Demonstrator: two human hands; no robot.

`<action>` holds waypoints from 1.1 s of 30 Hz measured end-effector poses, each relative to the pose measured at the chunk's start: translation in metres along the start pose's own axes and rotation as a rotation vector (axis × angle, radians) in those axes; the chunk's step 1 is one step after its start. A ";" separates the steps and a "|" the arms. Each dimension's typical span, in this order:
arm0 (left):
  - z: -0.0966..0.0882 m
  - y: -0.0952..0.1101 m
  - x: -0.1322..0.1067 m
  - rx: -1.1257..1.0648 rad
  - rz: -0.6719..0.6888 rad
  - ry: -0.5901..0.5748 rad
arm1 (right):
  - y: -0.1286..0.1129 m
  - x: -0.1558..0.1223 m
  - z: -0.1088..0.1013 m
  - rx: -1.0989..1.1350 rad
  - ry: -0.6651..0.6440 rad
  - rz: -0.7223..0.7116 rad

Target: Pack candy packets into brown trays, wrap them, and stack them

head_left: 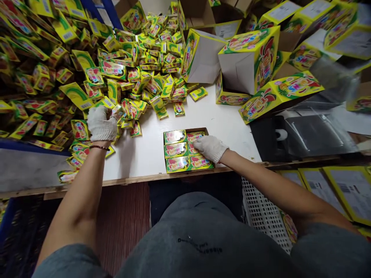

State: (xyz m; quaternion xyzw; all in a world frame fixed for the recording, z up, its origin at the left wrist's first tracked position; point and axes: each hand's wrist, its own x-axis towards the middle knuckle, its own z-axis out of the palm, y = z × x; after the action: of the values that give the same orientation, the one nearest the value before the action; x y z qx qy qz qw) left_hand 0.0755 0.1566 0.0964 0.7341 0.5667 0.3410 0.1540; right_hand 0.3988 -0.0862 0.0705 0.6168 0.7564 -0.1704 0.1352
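My left hand [101,124], in a white knit glove, reaches into the near edge of a big heap of small yellow candy boxes [113,69]. Its fingers are curled, closed on a small candy box [116,112] at the thumb side; part of the grip is hidden. An open display box [206,131] sits at the table's front edge, with several small candy boxes [176,150] laid flat in two columns. On the right column lies my gloved right hand [211,148], fingers stretched over the boxes and gripping none. It covers part of that column.
Open, unfilled display boxes [247,61] stand piled at the back right of the white table [150,150]. Clear plastic film [319,131] lies over a black item on the right. Below the table edge are a white plastic crate [261,208] and yellow-edged cartons [327,189].
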 end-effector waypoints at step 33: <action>0.104 0.144 -0.148 0.306 0.924 -0.605 | 0.052 0.023 0.051 0.544 0.744 0.129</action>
State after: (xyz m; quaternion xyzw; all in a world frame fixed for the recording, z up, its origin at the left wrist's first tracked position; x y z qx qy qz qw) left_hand 0.2323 -0.0102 0.0617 0.9845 0.1605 0.0616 0.0361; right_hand 0.4451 -0.0784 0.0102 0.6947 0.6416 -0.1209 -0.3018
